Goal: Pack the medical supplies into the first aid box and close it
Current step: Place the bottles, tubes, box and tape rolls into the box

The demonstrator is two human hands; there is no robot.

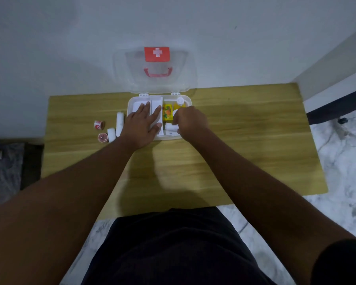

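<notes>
The white first aid box (188, 99) stands open at the back of the wooden table, its clear lid (156, 70) with a red cross label upright against the wall. My left hand (141, 124) lies flat, fingers spread, on white packets in the box's left side. In the right compartment my right hand (188, 122) is closed around a white bandage roll (171, 127). A yellow box (167, 112) and a white bottle (180, 100) sit inside. Left of the box lie a long bandage roll (120, 122), a short roll (111, 134) and two small red tape rolls (99, 124) (102, 137).
The wooden table (234, 151) runs wide to the right and toward me. A white wall rises behind it. A dark chair and cables (341, 112) stand at the right on the marble floor. A dark mat (12, 161) lies at the left.
</notes>
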